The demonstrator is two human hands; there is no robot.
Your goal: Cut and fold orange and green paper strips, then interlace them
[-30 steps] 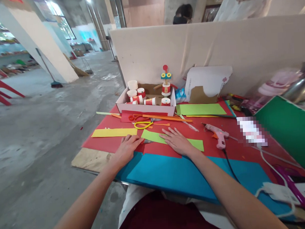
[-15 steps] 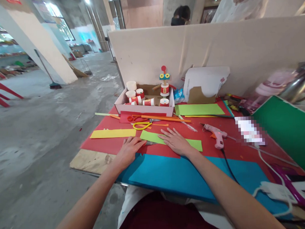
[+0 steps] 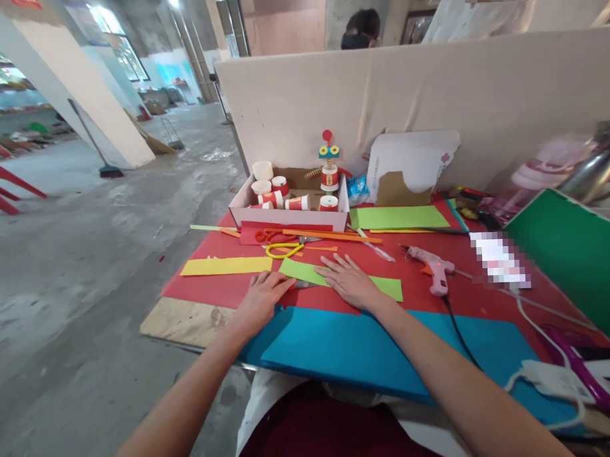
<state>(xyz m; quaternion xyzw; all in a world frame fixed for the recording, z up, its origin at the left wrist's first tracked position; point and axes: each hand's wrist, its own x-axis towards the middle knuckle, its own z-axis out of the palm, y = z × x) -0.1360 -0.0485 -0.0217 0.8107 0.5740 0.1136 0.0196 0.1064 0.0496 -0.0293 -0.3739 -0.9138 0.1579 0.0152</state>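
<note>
My left hand (image 3: 261,298) lies flat on the red paper (image 3: 211,285), fingers stretched toward the left end of a light green paper strip (image 3: 390,289). My right hand (image 3: 351,280) rests palm down on the middle of that strip, fingers spread. Between the two hands a small grey object (image 3: 303,284) peeks out; I cannot make out what it is. A blue sheet (image 3: 369,349) covers the table's near edge under my forearms. Neither hand grips anything.
A yellow strip (image 3: 227,265), yellow-handled scissors (image 3: 286,249), orange strips and a white box (image 3: 289,219) of red paper cups lie behind. A pink glue gun (image 3: 433,267) with a black cord sits right. Green board (image 3: 576,259) and a beige partition (image 3: 430,97) bound the desk; other people sit beyond.
My left hand has slid slightly right and forward toward the green strip's end. The right hand stays flat on the strip.
</note>
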